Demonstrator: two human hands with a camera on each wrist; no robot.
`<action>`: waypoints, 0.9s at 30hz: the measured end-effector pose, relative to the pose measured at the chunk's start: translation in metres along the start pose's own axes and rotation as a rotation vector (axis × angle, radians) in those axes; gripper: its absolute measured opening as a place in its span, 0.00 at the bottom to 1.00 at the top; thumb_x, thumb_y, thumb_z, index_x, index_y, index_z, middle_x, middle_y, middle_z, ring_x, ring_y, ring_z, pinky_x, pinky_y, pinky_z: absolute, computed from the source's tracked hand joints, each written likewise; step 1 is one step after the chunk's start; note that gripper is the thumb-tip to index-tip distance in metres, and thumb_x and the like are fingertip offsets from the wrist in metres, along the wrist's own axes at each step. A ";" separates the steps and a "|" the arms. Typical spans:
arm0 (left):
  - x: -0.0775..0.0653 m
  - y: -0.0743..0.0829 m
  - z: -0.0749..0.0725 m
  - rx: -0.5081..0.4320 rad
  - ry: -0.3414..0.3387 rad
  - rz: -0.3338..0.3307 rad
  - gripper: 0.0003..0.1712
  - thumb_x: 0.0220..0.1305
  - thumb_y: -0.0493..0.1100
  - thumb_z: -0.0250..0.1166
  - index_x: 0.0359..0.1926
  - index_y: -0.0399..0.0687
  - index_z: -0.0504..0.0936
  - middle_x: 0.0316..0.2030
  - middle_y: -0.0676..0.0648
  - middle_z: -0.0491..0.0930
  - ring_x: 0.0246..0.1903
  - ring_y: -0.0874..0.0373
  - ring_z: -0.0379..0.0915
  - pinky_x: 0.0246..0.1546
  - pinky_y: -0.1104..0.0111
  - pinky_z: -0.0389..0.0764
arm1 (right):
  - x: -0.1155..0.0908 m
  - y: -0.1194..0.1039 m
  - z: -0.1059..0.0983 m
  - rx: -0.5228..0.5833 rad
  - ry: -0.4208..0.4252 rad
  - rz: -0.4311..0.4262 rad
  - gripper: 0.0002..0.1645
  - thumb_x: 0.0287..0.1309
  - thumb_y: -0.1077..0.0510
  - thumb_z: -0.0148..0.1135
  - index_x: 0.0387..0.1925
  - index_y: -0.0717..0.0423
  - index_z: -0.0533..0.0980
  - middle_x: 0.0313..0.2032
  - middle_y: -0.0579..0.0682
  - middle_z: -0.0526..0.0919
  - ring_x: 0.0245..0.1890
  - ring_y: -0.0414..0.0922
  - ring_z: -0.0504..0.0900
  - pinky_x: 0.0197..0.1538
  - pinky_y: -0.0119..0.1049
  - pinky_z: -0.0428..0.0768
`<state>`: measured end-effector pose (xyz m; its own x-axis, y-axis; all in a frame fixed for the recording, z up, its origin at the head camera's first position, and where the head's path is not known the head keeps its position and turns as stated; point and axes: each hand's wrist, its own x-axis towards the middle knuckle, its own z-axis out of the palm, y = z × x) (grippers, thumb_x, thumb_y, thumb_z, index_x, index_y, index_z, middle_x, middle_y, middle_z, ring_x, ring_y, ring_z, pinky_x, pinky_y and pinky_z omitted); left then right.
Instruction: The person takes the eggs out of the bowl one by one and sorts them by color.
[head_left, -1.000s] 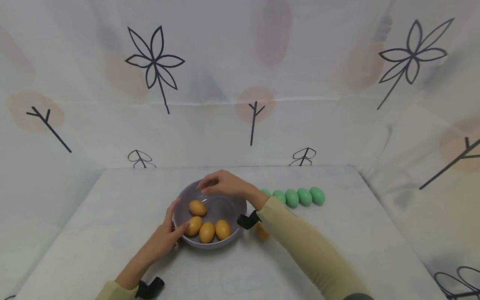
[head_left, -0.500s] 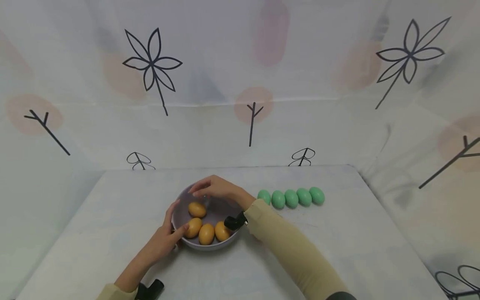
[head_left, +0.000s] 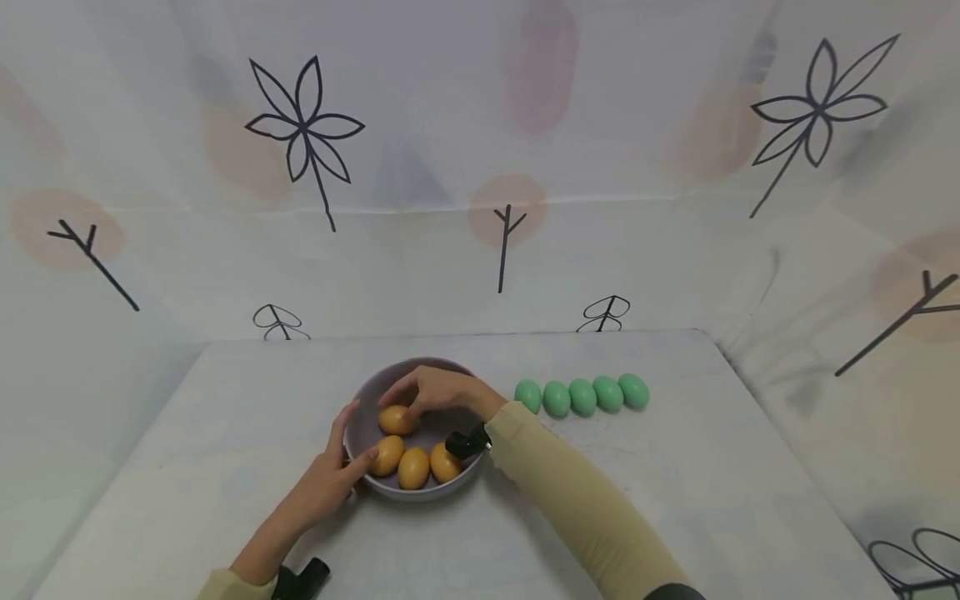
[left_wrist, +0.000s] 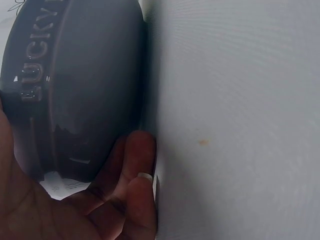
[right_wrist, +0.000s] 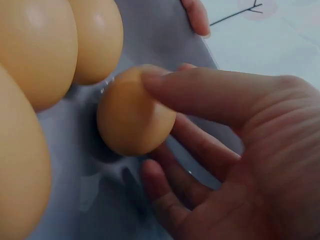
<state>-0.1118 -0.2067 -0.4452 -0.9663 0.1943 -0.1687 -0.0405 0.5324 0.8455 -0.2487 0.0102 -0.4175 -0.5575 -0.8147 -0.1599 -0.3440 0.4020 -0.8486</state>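
Note:
A grey-purple bowl [head_left: 416, 495] stands on the table with several brown eggs [head_left: 414, 469] inside. My left hand [head_left: 330, 471] grips its left side, thumb over the rim and fingers against the outside. Raised lettering shows on the bowl wall [left_wrist: 95, 75] in the left wrist view, with curled fingers [left_wrist: 137, 165] low beside it. My right hand [head_left: 444, 390] reaches into the bowl from the right and pinches the rearmost brown egg [head_left: 393, 422]. Up close in the right wrist view, the thumb lies across that egg [right_wrist: 122, 122] and the other fingers are partly hidden behind it.
To the right of the bowl, several green eggs [head_left: 582, 397] lie in a row on the white table [head_left: 712, 500]. A pale cloth [head_left: 420, 267] with plant drawings rises behind the table. Black wrist cameras [head_left: 303, 579] are strapped below both hands.
My right hand has moved left and down into the bowl, from above its back part onto the rearmost brown egg. The left hand keeps its grip on the bowl.

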 end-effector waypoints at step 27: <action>0.000 -0.001 -0.001 -0.007 -0.005 -0.009 0.45 0.72 0.57 0.58 0.77 0.69 0.38 0.26 0.44 0.76 0.23 0.53 0.70 0.24 0.65 0.69 | -0.002 -0.003 0.002 -0.064 0.019 0.029 0.26 0.53 0.62 0.74 0.55 0.50 0.82 0.52 0.41 0.82 0.48 0.36 0.77 0.54 0.32 0.73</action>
<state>-0.1120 -0.2079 -0.4459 -0.9645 0.1941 -0.1791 -0.0511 0.5283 0.8475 -0.2454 0.0095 -0.4151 -0.5817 -0.7945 -0.1743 -0.3746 0.4518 -0.8097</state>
